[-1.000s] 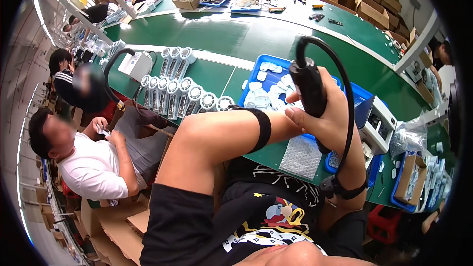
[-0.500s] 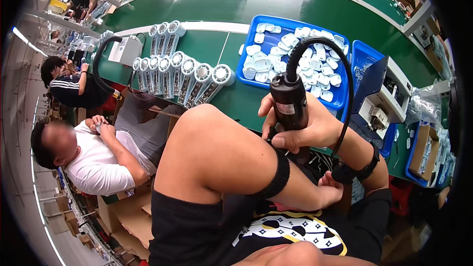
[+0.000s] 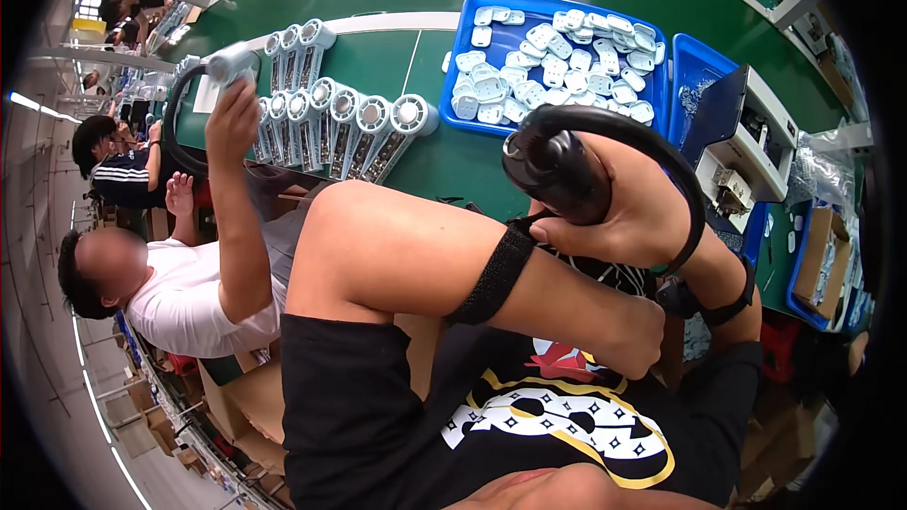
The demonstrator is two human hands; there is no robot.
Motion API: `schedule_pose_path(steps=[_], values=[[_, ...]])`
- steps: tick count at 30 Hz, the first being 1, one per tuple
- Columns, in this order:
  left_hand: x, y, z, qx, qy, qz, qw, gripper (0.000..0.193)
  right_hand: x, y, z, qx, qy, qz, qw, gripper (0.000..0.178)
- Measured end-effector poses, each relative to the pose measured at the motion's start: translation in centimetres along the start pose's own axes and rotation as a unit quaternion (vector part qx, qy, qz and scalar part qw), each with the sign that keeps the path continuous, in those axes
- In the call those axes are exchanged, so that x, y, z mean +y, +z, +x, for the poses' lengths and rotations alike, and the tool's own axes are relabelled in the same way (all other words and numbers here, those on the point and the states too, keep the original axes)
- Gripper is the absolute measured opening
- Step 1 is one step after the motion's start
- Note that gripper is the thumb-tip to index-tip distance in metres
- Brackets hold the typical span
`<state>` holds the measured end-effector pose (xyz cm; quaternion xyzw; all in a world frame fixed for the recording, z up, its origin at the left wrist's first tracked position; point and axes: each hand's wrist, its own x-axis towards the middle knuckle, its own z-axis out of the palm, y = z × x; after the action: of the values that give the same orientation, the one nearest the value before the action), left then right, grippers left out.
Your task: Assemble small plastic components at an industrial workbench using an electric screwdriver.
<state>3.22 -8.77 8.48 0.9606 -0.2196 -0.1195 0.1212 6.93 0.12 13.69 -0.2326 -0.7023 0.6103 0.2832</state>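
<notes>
My right hand is wrapped round a black electric screwdriver, whose cable loops back over the wrist. The tool's top end faces up and its tip is hidden below. My left hand is closed in front of my shirt, under the right wrist; whatever it may hold is out of sight. Beyond the hands, a blue tray contains many loose pale-blue plastic covers. To its left, pale-blue handheld fan-like housings lie in rows, their inner parts exposed.
At left, a seated co-worker reaches over the green bench with a pale-blue housing in one hand. A grey-white machine and a blue bin of small screws stand right of the tray. A cardboard box sits farther right.
My right hand and the screwdriver have tilted and moved slightly down. My left hand has turned and its fingers no longer show. The co-worker's arm has risen toward the housings. The view has shifted.
</notes>
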Motion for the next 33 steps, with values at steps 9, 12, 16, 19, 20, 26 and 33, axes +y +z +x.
schedule_pose_path(steps=[9, 12, 16, 19, 20, 26, 33], values=[[-0.6, -0.2, 0.9, -0.138, 0.026, 0.03, 0.99, 0.03, -2.4, -0.3, -0.4, -0.035, 0.037, -0.032, 0.998, 0.053], [-0.3, 0.0, 1.8, -0.16, 0.031, 0.059, 0.985, 0.031, -2.5, 0.4, -1.5, -0.009, -0.04, -0.087, 0.995, 0.053], [-0.7, 0.0, 2.9, -0.19, 0.044, 0.098, 0.976, 0.032, -1.9, -0.1, -1.2, 0.047, 0.199, 0.008, 0.979, 0.056], [-1.2, 1.1, 5.3, -0.225, 0.054, 0.138, 0.963, 0.033, 0.9, -0.8, -2.4, 0.027, 0.22, 0.065, 0.973, 0.057], [-1.3, 1.5, 5.5, -0.237, 0.054, 0.146, 0.959, 0.034, 1.4, -0.7, -2.6, 0.028, 0.221, 0.066, 0.973, 0.057], [-2.1, 3.7, 7.3, -0.314, 0.062, 0.195, 0.927, 0.037, 2.5, -1.0, -3.2, 0.077, 0.178, 0.05, 0.98, 0.055], [-2.6, 4.4, 7.3, -0.386, 0.047, 0.237, 0.89, 0.041, 3.1, -0.9, -3.8, 0.055, -0.068, -0.033, 0.996, 0.065]])
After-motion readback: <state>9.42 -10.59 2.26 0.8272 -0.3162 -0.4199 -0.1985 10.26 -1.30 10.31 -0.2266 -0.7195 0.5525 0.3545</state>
